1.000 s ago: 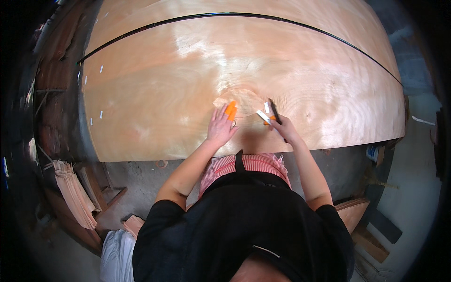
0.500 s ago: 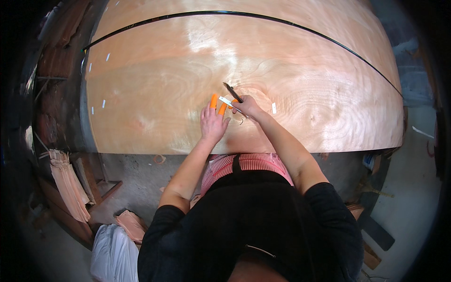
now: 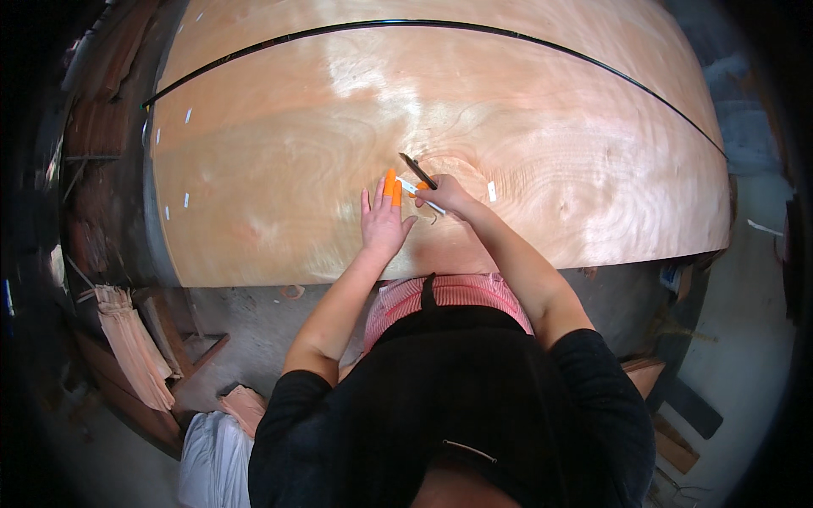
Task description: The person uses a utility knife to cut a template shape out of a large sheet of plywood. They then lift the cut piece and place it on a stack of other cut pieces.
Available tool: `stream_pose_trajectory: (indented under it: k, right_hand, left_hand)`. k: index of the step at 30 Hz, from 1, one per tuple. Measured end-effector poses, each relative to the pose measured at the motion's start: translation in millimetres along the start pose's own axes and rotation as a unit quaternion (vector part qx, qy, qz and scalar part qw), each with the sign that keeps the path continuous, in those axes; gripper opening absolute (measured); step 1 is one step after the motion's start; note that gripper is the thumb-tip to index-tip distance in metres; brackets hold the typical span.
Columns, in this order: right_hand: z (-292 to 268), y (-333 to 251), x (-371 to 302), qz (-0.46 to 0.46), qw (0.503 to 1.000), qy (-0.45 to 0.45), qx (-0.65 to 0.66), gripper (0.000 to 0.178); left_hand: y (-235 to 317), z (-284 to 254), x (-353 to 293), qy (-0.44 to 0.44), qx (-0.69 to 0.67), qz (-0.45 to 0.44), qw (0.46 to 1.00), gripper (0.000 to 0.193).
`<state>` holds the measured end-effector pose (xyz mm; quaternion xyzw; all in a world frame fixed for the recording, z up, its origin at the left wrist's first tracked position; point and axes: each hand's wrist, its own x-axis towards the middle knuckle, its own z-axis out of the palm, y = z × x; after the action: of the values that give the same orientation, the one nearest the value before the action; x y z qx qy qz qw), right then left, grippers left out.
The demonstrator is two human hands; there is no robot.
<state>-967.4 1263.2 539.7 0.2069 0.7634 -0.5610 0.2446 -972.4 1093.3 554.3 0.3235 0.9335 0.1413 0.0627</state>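
My left hand (image 3: pixel 384 227) lies flat on a large sheet of pale wood veneer (image 3: pixel 279 161), fingers stretched out, orange covers on two of them. To its right my right hand (image 3: pixel 446 196) is closed round a slim dark knife-like tool (image 3: pixel 417 168), which points up and left over the sheet. A narrow white strip (image 3: pixel 408 185) runs beneath the right fingers, close to the left fingertips; whether the hand also grips it I cannot tell. An orange cover shows on a right finger too. By the hands, a thin curl (image 3: pixel 434 219) rests on the wood.
A long black rod or strap (image 3: pixel 406 23) crosses the sheet's far part. Small white tape pieces (image 3: pixel 491 192) dot the wood on both sides. Bundled veneer (image 3: pixel 131 339) stands at lower left, near a white bag (image 3: pixel 213 461). The sheet's near edge meets my waist.
My left fingers have straightened and lie flatter on the wood. The right hand with the dark tool has barely shifted. The whole view has turned slightly.
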Motion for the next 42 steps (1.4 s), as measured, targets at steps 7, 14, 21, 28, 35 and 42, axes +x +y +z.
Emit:
stream_pose_trajectory:
  k: [7, 14, 21, 28, 35, 42]
  right_hand:
    - [-36, -34, -1, -0.051, 0.868, 0.096, -0.484, 0.015]
    - [-83, 6, -34, 0.017, 0.977, 0.123, 0.175, 0.018]
    - [-63, 43, -42, -0.008, 0.951, 0.151, 0.27, 0.02]
    - [-52, 15, -35, -0.063, 0.959, 0.156, 0.229, 0.03]
    - [-34, 23, -1, -0.05, 0.964, 0.223, 0.135, 0.031]
    - [-32, 25, -3, -0.066, 0.967, 0.222, 0.11, 0.032]
  left_hand:
    - [-1, 1, 3, 0.0, 0.038, 0.019, 0.999, 0.068]
    - [-9, 8, 19, 0.113, -0.084, 0.027, 0.99, 0.048]
    - [26, 13, 51, 0.045, -0.044, 0.136, 0.989, 0.044]
    - [25, 18, 59, 0.102, -0.061, 0.092, 0.989, 0.034]
    - [20, 37, 66, 0.154, -0.079, 0.092, 0.981, 0.029]
    - [29, 28, 76, 0.061, 0.035, 0.176, 0.982, 0.034]
